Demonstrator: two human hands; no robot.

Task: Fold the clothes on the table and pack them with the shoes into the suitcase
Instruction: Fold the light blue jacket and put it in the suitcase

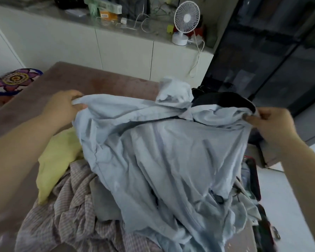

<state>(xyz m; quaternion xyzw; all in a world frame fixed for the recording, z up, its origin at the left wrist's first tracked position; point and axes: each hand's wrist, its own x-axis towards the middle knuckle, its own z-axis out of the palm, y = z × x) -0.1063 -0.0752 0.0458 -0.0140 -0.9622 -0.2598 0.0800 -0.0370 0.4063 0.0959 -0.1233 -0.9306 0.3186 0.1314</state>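
Blue shirt [162, 151] being pinched taut | left hand [65, 104] at 9 o'clock, right hand [273, 124] at 3 o'clock | long axis being held 9-to-3 | neither hand nearer.

views: one only, the head camera; no second view shares the scene.
position: worn on the person's head, above the near end of the brown counter [91, 82].
direction: forward and down, along the counter toward the white cabinets [125, 51] and the small fan [186, 19] beyond its far end.
nearness: close; the pale blue shirt [162, 151] fills the middle, and both forearms enter from the lower corners.
hand placement in frame: left hand [62, 106] at mid-left, right hand [273, 124] at mid-right.
lens: wide-angle; the dark glass cabinet [271, 60] leans at the right border.
left border: a patterned round stool [15, 80].
sharpness: slightly soft throughout.
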